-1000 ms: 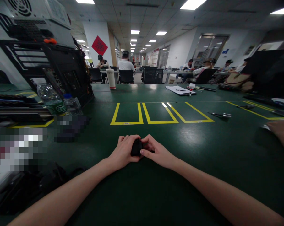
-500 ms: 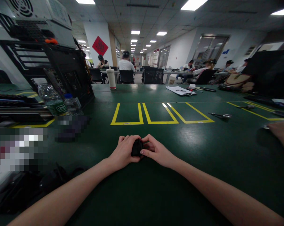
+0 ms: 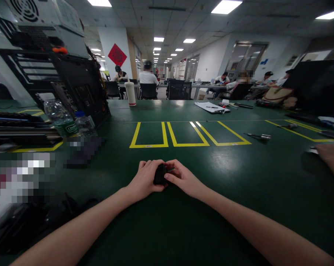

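Note:
A small black block-like object [image 3: 159, 175] is between my two hands, just over the green table [image 3: 167, 225]. My left hand [image 3: 147, 177] is closed around its left side, thumb below and fingers over the top. From the right, my right hand [image 3: 182, 177] pinches at its edge with thumb and fingers. What kind of object it is I cannot make out, as my fingers cover part of it.
Yellow tape outlines [image 3: 149, 145] mark the table ahead. A screwdriver-like tool [image 3: 262, 136] lies to the right, near another person's hand [image 3: 331, 157]. Plastic bottles [image 3: 61, 120] and a black computer case [image 3: 84, 88] stand left. Farther back are a white cup [image 3: 130, 94] and a clipboard [image 3: 210, 107].
My right fingers have shifted very slightly on the black object. My left hand keeps its hold, and the view has moved a little.

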`<state>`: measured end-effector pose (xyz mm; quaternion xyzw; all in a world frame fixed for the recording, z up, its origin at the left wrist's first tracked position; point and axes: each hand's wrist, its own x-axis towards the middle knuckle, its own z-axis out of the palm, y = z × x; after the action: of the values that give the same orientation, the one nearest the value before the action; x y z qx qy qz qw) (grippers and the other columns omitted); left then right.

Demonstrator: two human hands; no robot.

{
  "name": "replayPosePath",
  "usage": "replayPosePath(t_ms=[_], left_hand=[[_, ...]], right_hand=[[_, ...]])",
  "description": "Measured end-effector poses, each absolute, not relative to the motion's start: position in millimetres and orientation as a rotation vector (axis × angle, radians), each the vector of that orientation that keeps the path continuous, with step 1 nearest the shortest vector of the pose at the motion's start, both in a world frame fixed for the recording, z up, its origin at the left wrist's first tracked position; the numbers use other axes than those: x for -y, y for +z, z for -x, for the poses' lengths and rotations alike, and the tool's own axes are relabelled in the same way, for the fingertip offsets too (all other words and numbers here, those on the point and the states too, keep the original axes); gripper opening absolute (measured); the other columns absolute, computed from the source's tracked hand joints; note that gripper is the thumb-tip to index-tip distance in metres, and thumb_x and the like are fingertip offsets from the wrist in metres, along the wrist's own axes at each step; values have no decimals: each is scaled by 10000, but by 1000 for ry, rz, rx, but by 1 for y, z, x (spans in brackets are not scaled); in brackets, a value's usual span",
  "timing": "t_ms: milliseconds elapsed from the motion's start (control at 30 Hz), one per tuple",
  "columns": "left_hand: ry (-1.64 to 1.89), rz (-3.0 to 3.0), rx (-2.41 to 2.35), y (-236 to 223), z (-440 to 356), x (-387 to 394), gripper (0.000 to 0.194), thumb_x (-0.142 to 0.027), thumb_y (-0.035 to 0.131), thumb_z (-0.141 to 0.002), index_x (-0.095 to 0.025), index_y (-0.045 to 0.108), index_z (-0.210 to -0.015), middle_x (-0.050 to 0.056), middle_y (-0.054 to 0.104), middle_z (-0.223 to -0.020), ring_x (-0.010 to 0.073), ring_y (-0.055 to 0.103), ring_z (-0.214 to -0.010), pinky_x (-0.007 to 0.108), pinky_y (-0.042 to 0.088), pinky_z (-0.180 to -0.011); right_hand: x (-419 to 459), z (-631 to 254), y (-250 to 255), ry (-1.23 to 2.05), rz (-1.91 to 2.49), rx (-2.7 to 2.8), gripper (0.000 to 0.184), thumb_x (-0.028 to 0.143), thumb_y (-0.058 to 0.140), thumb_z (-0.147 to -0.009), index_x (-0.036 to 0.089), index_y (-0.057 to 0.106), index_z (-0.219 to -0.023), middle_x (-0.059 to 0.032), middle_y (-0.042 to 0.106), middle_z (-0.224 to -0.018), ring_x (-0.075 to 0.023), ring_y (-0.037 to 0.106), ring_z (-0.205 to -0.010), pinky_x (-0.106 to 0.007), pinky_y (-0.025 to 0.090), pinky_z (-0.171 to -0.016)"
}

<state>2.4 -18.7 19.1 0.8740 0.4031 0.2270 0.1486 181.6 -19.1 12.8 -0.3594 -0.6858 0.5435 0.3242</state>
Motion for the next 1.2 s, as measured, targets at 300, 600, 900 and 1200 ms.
replayPosePath(t_ms=[300, 600, 900, 1200], left_hand=[[676, -2520, -1194, 13, -2, 16, 553, -272, 643, -641, -212, 352, -1107, 47, 497, -1046, 220, 472, -929, 355, 295, -804], [636, -2491, -1178, 22, -3, 20, 512, -306, 616, -678, -212, 355, -1108, 47, 501, -1050, 218, 475, -938, 365, 306, -819], [637, -2503, -1175, 23, -2, 21, 528, -288, 620, -676, -209, 349, -1122, 53, 494, -1070, 219, 471, -953, 370, 300, -832], [657, -2503, -1178, 23, -3, 21, 512, -300, 621, -672, -214, 363, -1106, 48, 508, -1045, 222, 482, -939, 370, 308, -814]], right_hand=[[19, -183, 10, 1452, 862, 1789, 241, 265, 553, -746, 218, 433, -950, -17, 500, -989, -169, 535, -923, -354, 465, -779], [17, -182, 10, 1433, 937, 1787, 236, 275, 525, -766, 208, 436, -975, -27, 498, -1001, -175, 517, -948, -366, 450, -808], [20, -181, 11, 1429, 888, 1804, 182, 291, 502, -783, 211, 431, -931, -10, 510, -941, -151, 550, -862, -330, 477, -742], [18, -182, 11, 1445, 940, 1791, 245, 267, 518, -770, 207, 422, -987, -29, 493, -1011, -170, 528, -929, -358, 461, -792]])
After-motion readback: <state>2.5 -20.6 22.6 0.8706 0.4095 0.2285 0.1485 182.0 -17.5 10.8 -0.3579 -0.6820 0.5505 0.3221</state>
